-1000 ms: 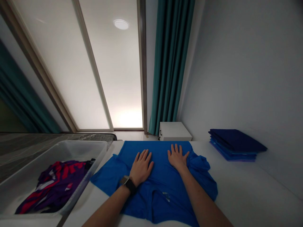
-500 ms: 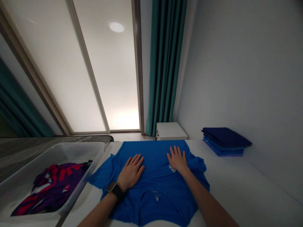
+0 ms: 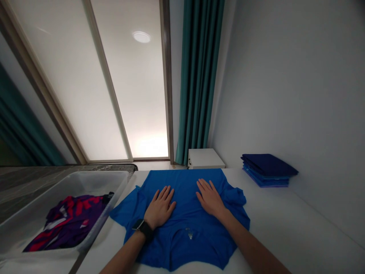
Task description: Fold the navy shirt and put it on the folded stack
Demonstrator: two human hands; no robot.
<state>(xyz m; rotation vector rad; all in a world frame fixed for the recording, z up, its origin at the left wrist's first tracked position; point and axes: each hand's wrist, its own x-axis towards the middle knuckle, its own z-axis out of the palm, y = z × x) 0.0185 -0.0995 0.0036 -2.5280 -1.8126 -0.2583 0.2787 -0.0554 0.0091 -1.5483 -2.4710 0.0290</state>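
Note:
A blue T-shirt (image 3: 185, 201) lies spread on the white table, its neckline toward me and its sleeves out to both sides. My left hand (image 3: 159, 207) rests flat on the left half of the shirt, fingers apart, with a dark watch on the wrist. Flat on the right half lies my right hand (image 3: 210, 198), its fingers stretched out and pointing away from me. It covers the small white chest print. A small light logo shows inside the collar. Neither hand grips the fabric.
On the left stands a translucent plastic bin (image 3: 116, 186) with purple and red clothing (image 3: 74, 220) inside. A stack of folded blue garments (image 3: 268, 170) sits at the right on the white table (image 3: 285, 228), near the wall. Beyond the table is a small white cabinet (image 3: 205, 158).
My right hand has slid a little to the left across the shirt and now covers the white print. My left hand stays nearly in the same place. The view has shifted slightly.

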